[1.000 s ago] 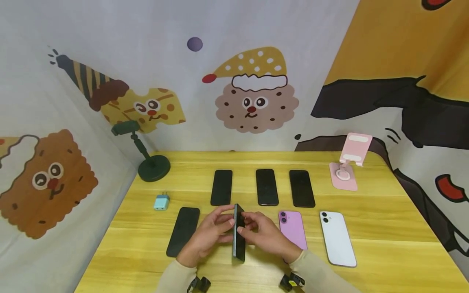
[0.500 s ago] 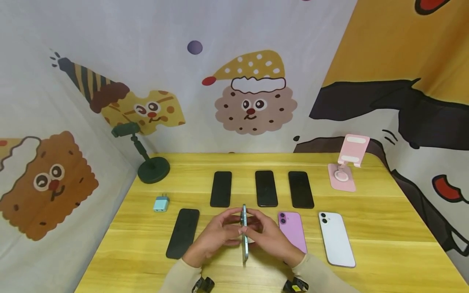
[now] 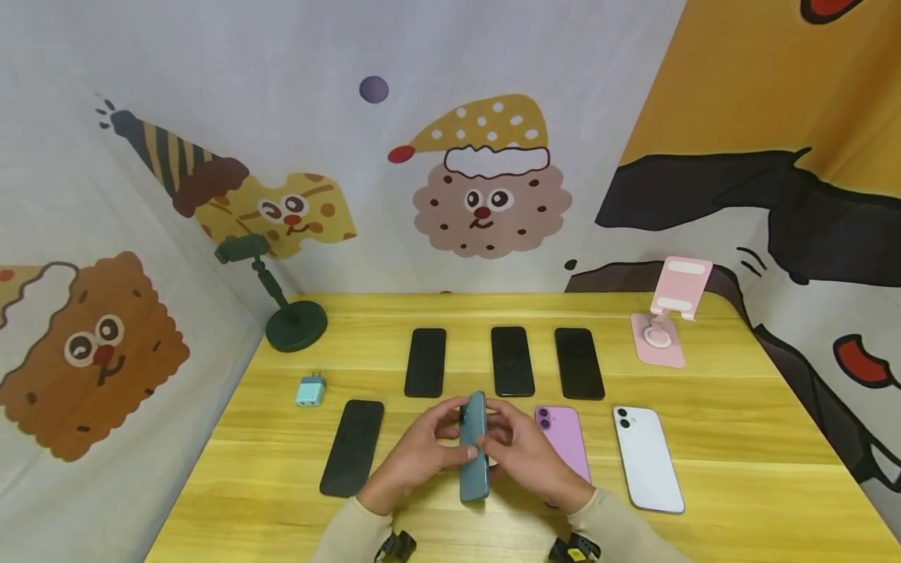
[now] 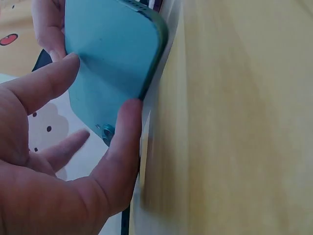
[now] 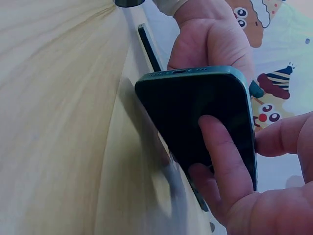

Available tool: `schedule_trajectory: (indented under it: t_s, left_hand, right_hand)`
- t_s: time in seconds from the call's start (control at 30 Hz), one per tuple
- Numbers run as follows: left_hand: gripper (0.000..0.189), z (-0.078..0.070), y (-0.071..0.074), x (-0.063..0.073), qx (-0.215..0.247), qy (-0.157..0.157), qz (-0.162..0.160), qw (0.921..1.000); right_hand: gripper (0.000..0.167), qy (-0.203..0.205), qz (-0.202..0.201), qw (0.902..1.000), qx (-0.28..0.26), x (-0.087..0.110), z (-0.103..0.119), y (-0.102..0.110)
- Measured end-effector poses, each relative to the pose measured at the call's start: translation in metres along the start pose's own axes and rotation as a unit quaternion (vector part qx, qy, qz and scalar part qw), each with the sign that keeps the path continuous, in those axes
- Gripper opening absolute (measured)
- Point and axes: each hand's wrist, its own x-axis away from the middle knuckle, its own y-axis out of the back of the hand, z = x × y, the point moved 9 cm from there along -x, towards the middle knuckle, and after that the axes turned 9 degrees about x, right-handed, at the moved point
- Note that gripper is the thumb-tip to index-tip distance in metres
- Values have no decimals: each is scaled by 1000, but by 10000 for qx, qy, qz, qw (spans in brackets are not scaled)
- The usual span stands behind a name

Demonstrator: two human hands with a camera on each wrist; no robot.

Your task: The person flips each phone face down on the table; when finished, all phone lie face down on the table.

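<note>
A teal smartphone (image 3: 474,457) stands up on its side between my hands, its back partly turned toward the head camera. My left hand (image 3: 425,450) grips it from the left, with fingertips on the teal back and along the edge near the camera lenses in the left wrist view. From the other side, my right hand (image 3: 526,453) holds it; in the right wrist view fingers (image 5: 225,156) lie on the dark screen and another digit touches the long edge. Beside my left forearm lies a black phone (image 3: 353,448). A pink phone (image 3: 564,439) is partly behind my right hand.
Farther back lie three dark phones, the left one (image 3: 425,362), the middle one (image 3: 512,361) and the right one (image 3: 579,363). A white phone (image 3: 648,459) lies right. Around them are a blue charger (image 3: 310,389), a green stand (image 3: 296,324) and a pink stand (image 3: 659,336).
The phone has turned in my hands: its dark screen showed first, then its thin edge, and now its teal back. It and both hands have shifted slightly right.
</note>
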Motion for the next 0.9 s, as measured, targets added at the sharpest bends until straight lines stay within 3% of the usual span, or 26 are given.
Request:
schedule_trajectory:
  t_s: [0.1, 0.27, 0.57, 0.9]
  left_hand:
    - [86, -2, 2, 0, -90, -43, -146, 9998]
    - [92, 1, 5, 2, 165, 69, -226, 9996]
    - [84, 6, 5, 5, 762, 278, 125, 9966]
    - [81, 3, 13, 6, 467, 247, -39, 9986]
  right_hand:
    - [63, -2, -35, 10000, 10, 1, 2, 3]
    - [63, -61, -216, 9997, 111, 4, 3, 10]
    - [64, -177, -380, 9991, -94, 6, 0, 14]
    - [63, -300, -506, 9981, -156, 2, -7, 19]
